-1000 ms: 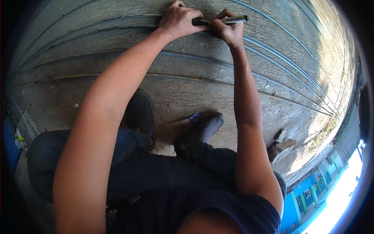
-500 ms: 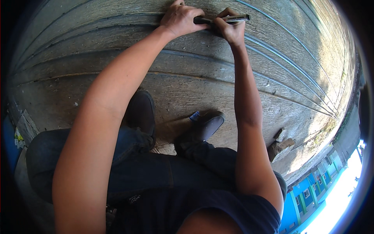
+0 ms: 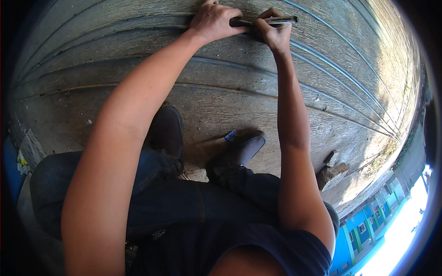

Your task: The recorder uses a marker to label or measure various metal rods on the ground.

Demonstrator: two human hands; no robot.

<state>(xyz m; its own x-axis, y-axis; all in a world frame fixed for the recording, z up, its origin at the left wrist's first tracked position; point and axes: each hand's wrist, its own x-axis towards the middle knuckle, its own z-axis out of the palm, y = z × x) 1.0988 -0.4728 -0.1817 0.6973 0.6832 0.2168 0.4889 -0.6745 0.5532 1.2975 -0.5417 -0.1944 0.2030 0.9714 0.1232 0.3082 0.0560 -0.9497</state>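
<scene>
Right hand (image 3: 277, 37) has a marker-like pen (image 3: 283, 20) pinched in its fingers, black end pointing right. Left hand (image 3: 214, 22) is just beside it, with something dark between thumb and finger, can't really make out what. Long metal rods (image 3: 338, 68) run across the rough floor (image 3: 230, 110). Dark shoes (image 3: 168, 129) below, stone chunk (image 3: 332, 175) off right.

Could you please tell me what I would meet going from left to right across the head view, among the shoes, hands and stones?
Left shoe → left hand → right hand → stones. The right shoe overlaps the hands' span, so it is left out.
</scene>
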